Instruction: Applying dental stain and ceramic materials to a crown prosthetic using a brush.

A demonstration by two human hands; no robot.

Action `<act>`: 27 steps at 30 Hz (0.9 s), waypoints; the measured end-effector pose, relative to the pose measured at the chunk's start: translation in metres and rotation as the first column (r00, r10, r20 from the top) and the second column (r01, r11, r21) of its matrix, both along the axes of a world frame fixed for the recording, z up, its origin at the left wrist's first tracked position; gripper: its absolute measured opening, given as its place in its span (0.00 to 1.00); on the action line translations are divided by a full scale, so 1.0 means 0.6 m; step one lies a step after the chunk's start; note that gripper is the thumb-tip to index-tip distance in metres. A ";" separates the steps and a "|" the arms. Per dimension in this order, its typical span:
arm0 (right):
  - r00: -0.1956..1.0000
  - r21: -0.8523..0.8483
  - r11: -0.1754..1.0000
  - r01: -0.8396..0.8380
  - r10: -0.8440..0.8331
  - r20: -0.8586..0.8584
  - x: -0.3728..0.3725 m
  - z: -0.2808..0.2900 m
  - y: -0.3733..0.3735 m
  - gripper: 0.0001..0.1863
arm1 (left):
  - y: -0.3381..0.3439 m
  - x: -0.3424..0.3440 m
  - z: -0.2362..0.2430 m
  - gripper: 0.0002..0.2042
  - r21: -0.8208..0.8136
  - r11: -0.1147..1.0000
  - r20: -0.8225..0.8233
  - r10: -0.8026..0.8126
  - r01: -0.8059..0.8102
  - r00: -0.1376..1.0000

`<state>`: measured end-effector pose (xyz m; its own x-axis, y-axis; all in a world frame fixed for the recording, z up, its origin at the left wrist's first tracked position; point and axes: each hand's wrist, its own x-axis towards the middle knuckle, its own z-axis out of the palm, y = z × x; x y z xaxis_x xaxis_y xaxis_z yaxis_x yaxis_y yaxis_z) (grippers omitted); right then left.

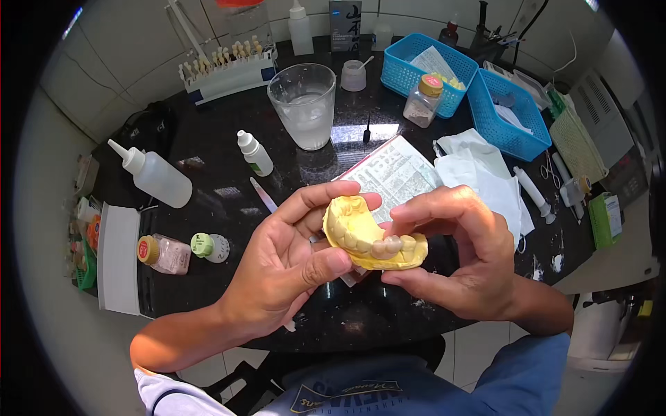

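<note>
A yellow plaster dental model (345, 227) with a row of teeth is held up over the near middle of the table. My left hand (270, 260) grips its left end, the thumb on the near side and the fingers behind. My right hand (475, 256) closes on the model's right part, its thumb at the lower edge and its fingertips just above the teeth. Between the fingertips, a few greyish-pink, glossy tooth crowns (386, 247) stand out among the yellow teeth. Under the hands lies a printed paper pad (392, 170), partly hidden.
Behind stand a glass of cloudy water (309, 114), a dropper bottle (255, 154) and a tooth shade guide (229, 73). Leftward are a squeeze bottle (156, 177) and a pink powder jar (168, 254). Rightward are blue baskets (510, 132), white cloth (472, 166) and a syringe (534, 194).
</note>
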<state>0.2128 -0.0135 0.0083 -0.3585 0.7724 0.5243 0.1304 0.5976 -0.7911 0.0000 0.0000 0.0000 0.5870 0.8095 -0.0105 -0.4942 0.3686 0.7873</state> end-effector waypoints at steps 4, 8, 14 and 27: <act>1.000 -0.002 1.000 -0.003 0.003 0.030 0.001 0.002 0.000 0.25 | -0.001 0.000 -0.003 0.29 0.008 1.000 0.002 -0.005 0.005 1.000; 1.000 -0.035 0.999 0.021 -0.022 -0.022 -0.001 0.000 -0.002 0.26 | -0.001 0.001 -0.002 0.29 0.003 1.000 -0.008 -0.005 0.005 1.000; 0.999 -0.027 0.999 -0.042 0.043 0.010 0.003 0.004 0.000 0.30 | 0.000 -0.007 -0.002 0.28 0.060 0.998 -0.057 -0.008 0.012 0.998; 0.988 -0.270 0.961 -0.066 0.026 -0.149 0.005 0.010 -0.002 0.30 | -0.004 -0.005 -0.001 0.23 0.125 0.990 -0.123 -0.050 0.065 0.991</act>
<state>0.2156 -0.0146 0.0142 -0.3340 0.8775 0.3441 -0.0185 0.3589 -0.9332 -0.0032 -0.0026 -0.0008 0.6333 0.7736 0.0192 -0.3752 0.2853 0.8820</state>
